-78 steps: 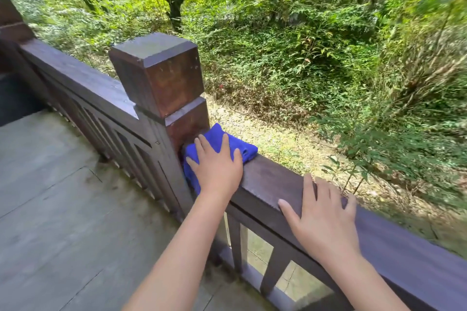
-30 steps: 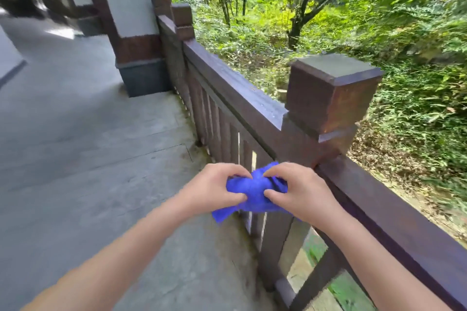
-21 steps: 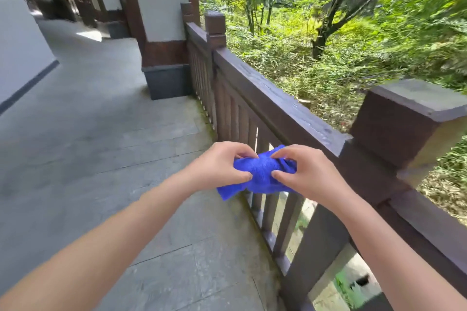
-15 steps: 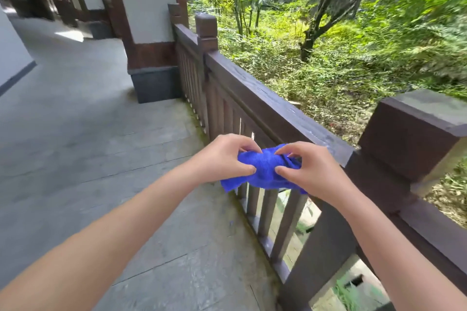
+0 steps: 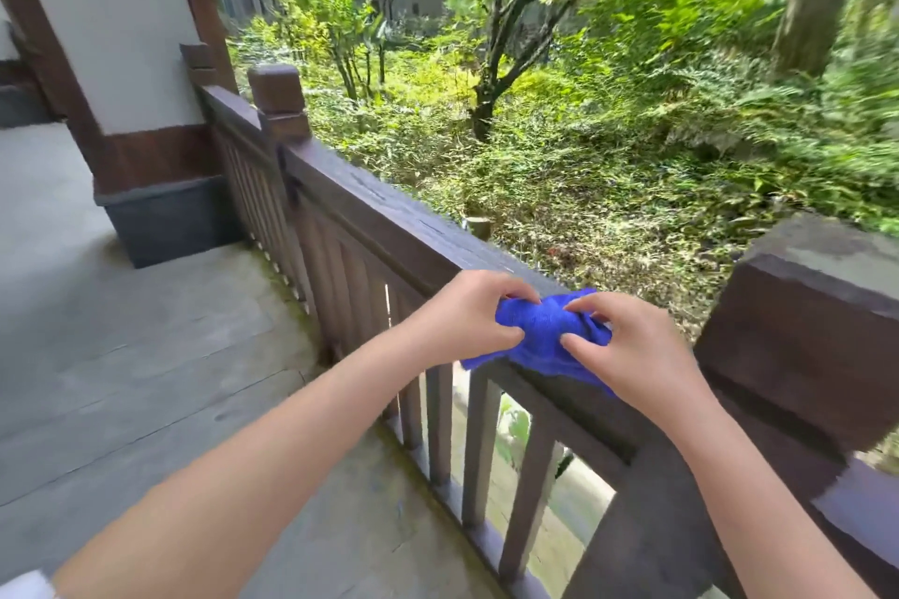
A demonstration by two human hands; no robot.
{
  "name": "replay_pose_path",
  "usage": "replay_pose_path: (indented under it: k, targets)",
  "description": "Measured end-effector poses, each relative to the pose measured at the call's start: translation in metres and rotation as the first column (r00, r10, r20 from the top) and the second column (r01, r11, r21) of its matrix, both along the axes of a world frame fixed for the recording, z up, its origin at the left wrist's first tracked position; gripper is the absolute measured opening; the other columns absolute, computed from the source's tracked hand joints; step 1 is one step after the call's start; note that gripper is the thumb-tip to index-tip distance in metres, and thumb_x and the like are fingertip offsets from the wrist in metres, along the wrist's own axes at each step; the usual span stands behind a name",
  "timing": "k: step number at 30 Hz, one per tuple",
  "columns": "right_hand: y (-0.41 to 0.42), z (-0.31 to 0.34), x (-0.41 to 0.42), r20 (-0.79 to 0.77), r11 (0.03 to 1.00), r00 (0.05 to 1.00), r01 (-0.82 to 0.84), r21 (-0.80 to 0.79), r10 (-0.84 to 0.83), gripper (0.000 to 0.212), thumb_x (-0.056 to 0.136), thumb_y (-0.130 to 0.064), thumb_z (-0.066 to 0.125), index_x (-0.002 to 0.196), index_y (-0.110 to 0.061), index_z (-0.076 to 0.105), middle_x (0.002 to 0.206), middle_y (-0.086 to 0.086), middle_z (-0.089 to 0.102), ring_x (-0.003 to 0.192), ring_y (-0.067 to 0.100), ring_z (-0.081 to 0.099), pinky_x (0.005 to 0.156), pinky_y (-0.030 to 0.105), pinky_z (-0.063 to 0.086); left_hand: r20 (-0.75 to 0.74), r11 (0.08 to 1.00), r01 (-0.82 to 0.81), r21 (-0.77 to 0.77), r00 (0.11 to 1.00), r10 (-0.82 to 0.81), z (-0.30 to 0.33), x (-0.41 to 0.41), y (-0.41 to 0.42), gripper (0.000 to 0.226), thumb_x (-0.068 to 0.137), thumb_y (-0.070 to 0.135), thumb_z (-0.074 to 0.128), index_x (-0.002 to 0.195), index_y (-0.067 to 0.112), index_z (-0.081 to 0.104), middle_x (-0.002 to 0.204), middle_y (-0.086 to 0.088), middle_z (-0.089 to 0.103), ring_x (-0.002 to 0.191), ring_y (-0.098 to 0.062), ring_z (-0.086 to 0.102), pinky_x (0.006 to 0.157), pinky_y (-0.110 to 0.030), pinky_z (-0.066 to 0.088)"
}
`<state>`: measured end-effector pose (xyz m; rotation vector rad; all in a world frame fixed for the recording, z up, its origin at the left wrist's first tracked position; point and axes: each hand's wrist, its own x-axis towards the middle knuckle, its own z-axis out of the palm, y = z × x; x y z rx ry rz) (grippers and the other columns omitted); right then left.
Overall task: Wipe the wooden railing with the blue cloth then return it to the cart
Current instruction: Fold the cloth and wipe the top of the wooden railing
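The blue cloth [image 5: 547, 331] is bunched up and rests on the top of the dark wooden railing [image 5: 389, 229], just left of a thick square post [image 5: 807, 336]. My left hand [image 5: 462, 316] pinches the cloth's left end. My right hand [image 5: 627, 350] pinches its right end, covering part of it. A corner of the cloth hangs over the railing's near edge. No cart is in view.
The railing runs away to the upper left, past a smaller post [image 5: 278, 102], to a white pillar with a dark base [image 5: 165, 214]. Grey stone paving [image 5: 136, 345] lies to the left. Thick green bushes and a tree [image 5: 491, 78] fill the far side.
Earlier my left hand wiped the rail right of the post. Both hands then took the cloth, carried it left of the post, and now set it on the rail top.
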<state>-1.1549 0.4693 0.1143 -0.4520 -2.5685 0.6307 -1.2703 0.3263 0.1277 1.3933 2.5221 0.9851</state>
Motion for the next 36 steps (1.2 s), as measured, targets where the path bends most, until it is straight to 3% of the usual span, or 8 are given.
replay_pose_path:
  k: [10, 16, 19, 21, 23, 26, 31, 36]
  targets:
    - [0.038, -0.024, -0.044, 0.047, 0.931, 0.93, 0.362, 0.053, -0.365, 0.026, 0.073, -0.02, 0.065, 0.099, -0.017, 0.065, 0.102, 0.006, 0.067, 0.096, 0.028, 0.058, 0.075, 0.038, 0.049, -0.116, 0.928, 0.353, -0.124, 0.923, -0.366, -0.014, -0.075, 0.087, 0.039, 0.074, 0.004, 0.059, 0.111, 0.012, 0.062, 0.11, -0.008, 0.066, 0.102, -0.02, 0.054, 0.073, -0.017, 0.03]
    - [0.042, -0.055, -0.056, 0.242, 0.868, 0.836, 0.493, 0.062, -0.493, 0.025, 0.078, -0.026, 0.059, 0.099, -0.013, 0.063, 0.108, 0.006, 0.065, 0.103, 0.027, 0.056, 0.079, 0.035, 0.045, -0.071, 0.837, 0.475, -0.273, 0.857, -0.51, -0.049, -0.099, 0.117, 0.044, 0.078, 0.009, 0.057, 0.122, 0.014, 0.056, 0.122, -0.008, 0.062, 0.113, -0.024, 0.053, 0.093, -0.032, 0.043]
    - [0.039, -0.066, -0.058, 0.228, 0.817, 0.79, 0.575, 0.049, -0.569, 0.024, 0.081, -0.025, 0.052, 0.097, -0.012, 0.063, 0.107, 0.006, 0.066, 0.102, 0.026, 0.056, 0.079, 0.036, 0.045, -0.094, 0.83, 0.517, -0.207, 0.834, -0.543, -0.062, -0.1, 0.12, 0.049, 0.083, 0.023, 0.045, 0.131, 0.017, 0.047, 0.135, -0.007, 0.054, 0.124, -0.022, 0.047, 0.101, -0.031, 0.036]
    - [0.041, -0.072, -0.06, 0.17, 0.794, 0.778, 0.606, 0.054, -0.605, 0.031, 0.088, -0.023, 0.044, 0.112, -0.011, 0.06, 0.124, 0.01, 0.06, 0.116, 0.025, 0.051, 0.092, 0.037, 0.042, -0.17, 0.823, 0.541, -0.173, 0.806, -0.566, -0.071, -0.093, 0.124, 0.052, 0.089, 0.027, 0.034, 0.139, 0.014, 0.036, 0.146, -0.007, 0.042, 0.135, -0.017, 0.035, 0.11, -0.031, 0.023]
    - [0.045, -0.079, -0.065, 0.244, 0.799, 0.763, 0.591, 0.114, -0.599, 0.044, 0.095, -0.027, 0.034, 0.136, -0.011, 0.038, 0.149, 0.011, 0.035, 0.137, 0.021, 0.031, 0.111, 0.035, 0.025, -0.255, 0.811, 0.537, -0.233, 0.771, -0.584, -0.085, -0.088, 0.131, 0.05, 0.097, 0.028, 0.027, 0.144, 0.013, 0.023, 0.154, -0.006, 0.027, 0.142, -0.015, 0.021, 0.115, -0.034, 0.012]
    - [0.049, -0.093, -0.076, 0.39, 0.768, 0.667, 0.599, 0.226, -0.635, 0.054, 0.096, -0.036, 0.021, 0.145, -0.017, 0.013, 0.158, 0.002, 0.012, 0.144, 0.014, 0.011, 0.117, 0.035, 0.01, -0.324, 0.809, 0.506, -0.3, 0.743, -0.585, -0.103, -0.095, 0.136, 0.052, 0.099, 0.031, 0.022, 0.147, 0.015, 0.01, 0.158, -0.002, 0.011, 0.145, -0.015, 0.008, 0.117, -0.037, 0.003]
    - [0.048, -0.097, -0.114, 0.396, 0.719, 0.602, 0.623, 0.309, -0.693, 0.056, 0.095, -0.039, 0.018, 0.145, -0.014, 0.014, 0.157, 0.003, 0.013, 0.144, 0.014, 0.011, 0.117, 0.036, 0.01, -0.355, 0.835, 0.488, -0.253, 0.756, -0.55, -0.115, -0.129, 0.137, 0.052, 0.099, 0.033, 0.021, 0.147, 0.016, 0.01, 0.159, 0.001, 0.007, 0.145, -0.012, 0.004, 0.117, -0.041, 0.0]
    - [0.033, -0.097, -0.191, 0.375, 0.75, 0.653, 0.609, 0.258, -0.658, 0.057, 0.094, -0.037, 0.02, 0.144, -0.01, 0.016, 0.156, 0.006, 0.017, 0.144, 0.017, 0.013, 0.117, 0.038, 0.01, -0.363, 0.885, 0.389, -0.255, 0.81, -0.46, -0.119, -0.199, 0.119, 0.052, 0.099, 0.035, 0.017, 0.147, 0.018, 0.008, 0.159, 0.004, 0.006, 0.145, -0.009, 0.002, 0.117, -0.04, -0.003]
